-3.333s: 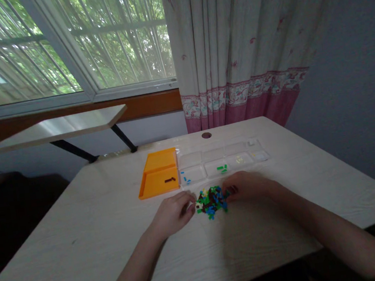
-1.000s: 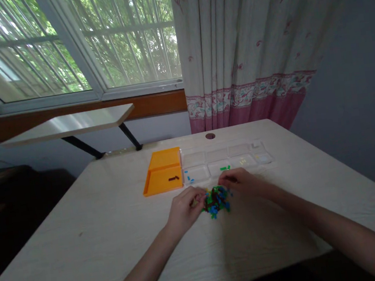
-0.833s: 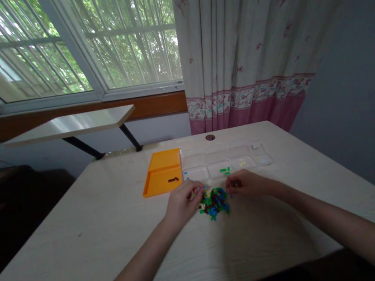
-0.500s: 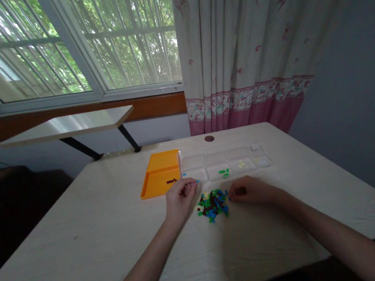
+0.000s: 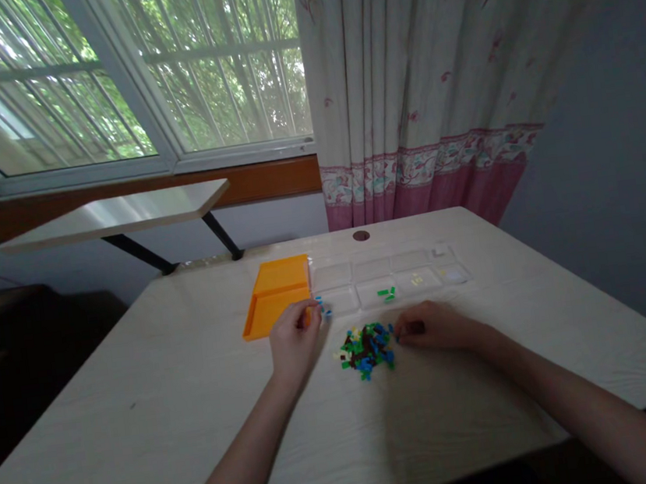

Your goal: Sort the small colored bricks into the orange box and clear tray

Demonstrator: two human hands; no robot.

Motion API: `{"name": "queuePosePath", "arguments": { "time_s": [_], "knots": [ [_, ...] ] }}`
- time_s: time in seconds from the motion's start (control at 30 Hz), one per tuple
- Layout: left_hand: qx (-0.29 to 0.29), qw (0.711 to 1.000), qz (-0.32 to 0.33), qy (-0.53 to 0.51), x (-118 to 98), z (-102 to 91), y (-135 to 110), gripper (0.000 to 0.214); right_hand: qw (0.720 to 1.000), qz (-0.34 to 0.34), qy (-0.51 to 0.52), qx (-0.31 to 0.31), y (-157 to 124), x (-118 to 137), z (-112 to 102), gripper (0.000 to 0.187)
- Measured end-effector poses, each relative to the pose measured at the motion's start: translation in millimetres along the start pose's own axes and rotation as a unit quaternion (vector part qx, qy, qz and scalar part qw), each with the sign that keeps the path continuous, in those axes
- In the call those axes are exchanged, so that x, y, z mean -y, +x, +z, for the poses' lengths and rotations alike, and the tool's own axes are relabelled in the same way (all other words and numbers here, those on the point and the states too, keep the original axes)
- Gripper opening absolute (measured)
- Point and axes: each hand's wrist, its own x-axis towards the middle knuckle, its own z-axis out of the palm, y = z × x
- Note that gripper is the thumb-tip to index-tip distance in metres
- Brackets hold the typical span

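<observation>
At left cell of tray (image 5: 336, 276), left hand (image 5: 293, 341): fingertips bunched by blue bits (image 5: 322, 308); holding one or not, cannot tell.
Beside pile (image 5: 365, 347), right hand (image 5: 432, 327): curled, touching its edge; grip unclear.
Pile's place: between hands, just short of tray.
Care: probably best to release low, inside the cell wall.

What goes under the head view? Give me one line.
Left hand at the blue-piece corner of the clear tray, right hand beside a pile of small coloured pieces on a pale table.
</observation>
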Motion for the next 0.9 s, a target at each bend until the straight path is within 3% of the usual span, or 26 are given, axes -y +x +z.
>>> {"name": "queuePosePath", "arguments": {
  "time_s": [0.23,0.43,0.6,0.73,0.9],
  "knots": [
    [0.062,0.989,-0.067,0.118,6.8,2.2,4.6,0.024,1.0,0.009,-0.017,0.003,0.7,1.4,-0.1,0.017],
    [0.088,0.98,-0.077,0.16,5.0,0.8,4.8,0.029,0.999,0.03,-0.012,-0.016,0.5,0.1,0.8,0.017],
    [0.149,0.987,-0.008,0.057,-4.3,4.1,-6.0,0.026,0.996,0.033,0.06,-0.059,1.8,7.0,4.4,0.016],
    [0.223,0.972,0.072,-0.016,-26.0,12.0,-19.4,0.021,0.988,0.021,0.106,-0.108,4.9,14.1,14.6,0.017],
    [0.25,0.961,0.107,-0.053,-44.2,18.5,-26.7,0.016,0.982,-0.001,0.133,-0.134,8.2,20.0,23.9,0.017]
  ]
}}
